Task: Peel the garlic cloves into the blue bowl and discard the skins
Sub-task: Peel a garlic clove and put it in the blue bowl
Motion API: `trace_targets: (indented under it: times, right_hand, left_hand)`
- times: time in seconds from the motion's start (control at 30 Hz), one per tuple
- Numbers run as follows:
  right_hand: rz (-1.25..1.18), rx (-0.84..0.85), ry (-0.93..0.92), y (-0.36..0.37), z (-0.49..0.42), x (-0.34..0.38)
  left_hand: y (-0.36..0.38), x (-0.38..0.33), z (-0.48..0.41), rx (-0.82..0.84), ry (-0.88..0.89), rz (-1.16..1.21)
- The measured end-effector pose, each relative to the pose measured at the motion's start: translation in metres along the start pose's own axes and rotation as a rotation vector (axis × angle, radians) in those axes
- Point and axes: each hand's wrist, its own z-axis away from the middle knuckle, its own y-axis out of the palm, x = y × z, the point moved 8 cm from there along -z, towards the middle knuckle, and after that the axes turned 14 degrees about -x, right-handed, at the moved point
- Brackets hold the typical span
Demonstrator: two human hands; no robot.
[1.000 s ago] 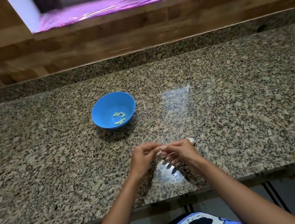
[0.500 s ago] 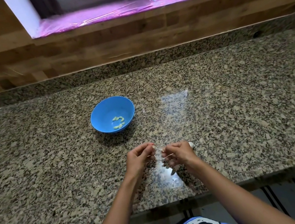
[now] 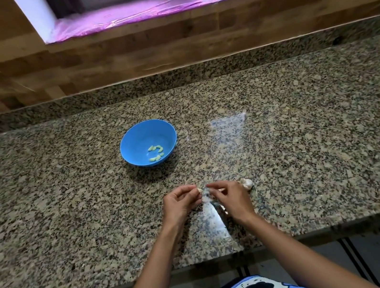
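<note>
- left hand [image 3: 181, 202]: pinches garlic clove [image 3: 199, 190] at fingertips, over granite counter [image 3: 70, 214]
- right hand [image 3: 231, 199]: curled, fingertips just beside clove; grip unclear
- garlic bulb [image 3: 247, 183]: on counter beside right hand
- blue bowl [image 3: 133, 140]: farther back, holds peeled cloves [image 3: 156, 153]
</note>
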Motion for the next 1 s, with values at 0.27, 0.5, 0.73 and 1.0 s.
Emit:
trace_targets:
  times: [0.27,0.5,0.73,1.0]
  right_hand:
    - [0.098,-0.007,-0.154,0.001,0.002,0.014]
    - [0.145,0.01,-0.178,0.002,0.001,0.016]
    - [0.157,0.038,-0.158,0.003,-0.001,0.016]
    - [-0.01,0.061,-0.067,0.003,-0.004,0.007]
  left_hand:
    - [0.005,-0.003,0.001,0.004,0.086,-0.073]
    - [0.002,-0.005,0.001,-0.022,0.115,-0.078]
    - [0.003,-0.009,0.002,-0.017,0.163,-0.143]
    - [0.003,-0.014,0.007,-0.017,0.158,-0.106]
